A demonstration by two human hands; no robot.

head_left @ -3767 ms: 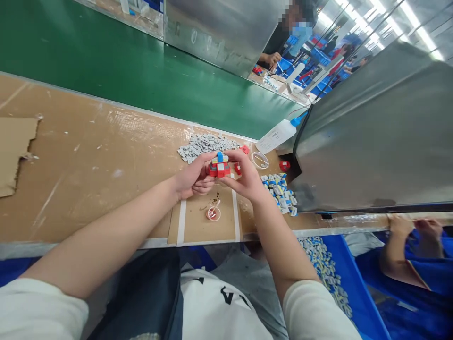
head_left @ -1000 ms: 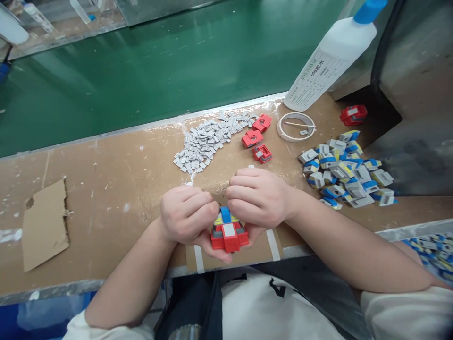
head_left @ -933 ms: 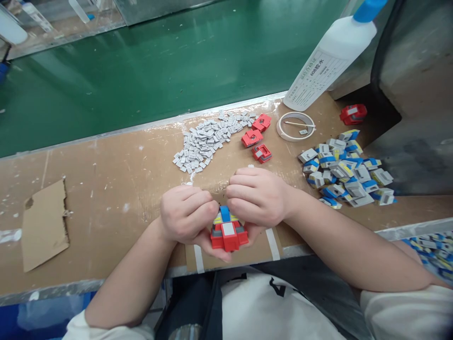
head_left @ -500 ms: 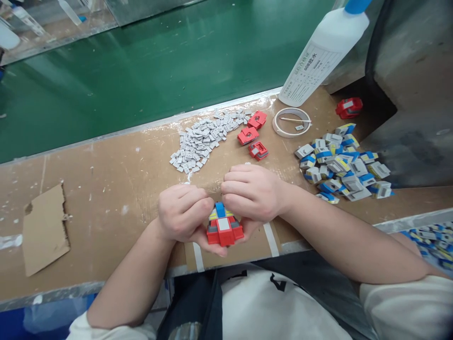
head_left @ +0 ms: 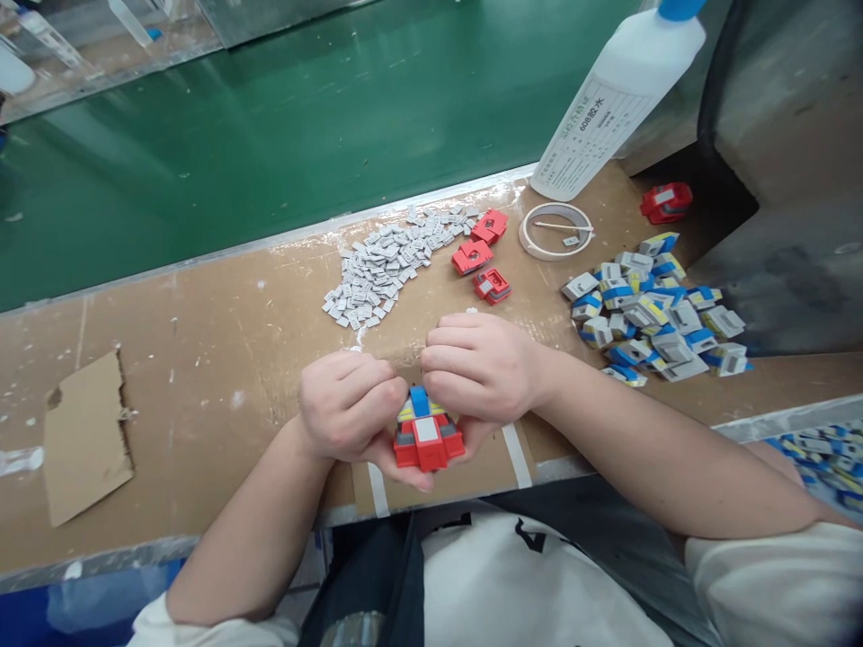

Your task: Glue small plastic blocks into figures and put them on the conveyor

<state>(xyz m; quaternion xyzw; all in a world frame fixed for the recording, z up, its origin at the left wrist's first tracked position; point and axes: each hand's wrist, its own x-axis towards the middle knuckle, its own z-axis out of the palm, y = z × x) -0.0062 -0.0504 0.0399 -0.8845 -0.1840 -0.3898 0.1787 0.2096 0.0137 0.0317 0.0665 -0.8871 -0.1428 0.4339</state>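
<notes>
Both my hands hold a small toy block figure (head_left: 427, 438), red at the bottom with a white square, blue and yellow on top, just above the near edge of the brown workbench (head_left: 202, 359). My left hand (head_left: 351, 409) is curled round its left side, fingers closed. My right hand (head_left: 482, 368) grips its right side and top, fingers closed. Beyond the hands lie a heap of small grey pieces (head_left: 387, 265), three loose red pieces (head_left: 482, 256) and a pile of blue, white and yellow blocks (head_left: 657, 310).
A white glue bottle with a blue cap (head_left: 613, 99) leans at the back right, beside a shallow white ring dish (head_left: 554, 231). Another red piece (head_left: 666, 201) sits by a metal housing (head_left: 788, 180). A green conveyor belt (head_left: 303, 117) runs behind. Torn cardboard (head_left: 84, 440) lies at left.
Since 3.8 s ago the hands have drawn the figure from over the bench toward my body. Over the last second they barely moved; the view shifted slightly.
</notes>
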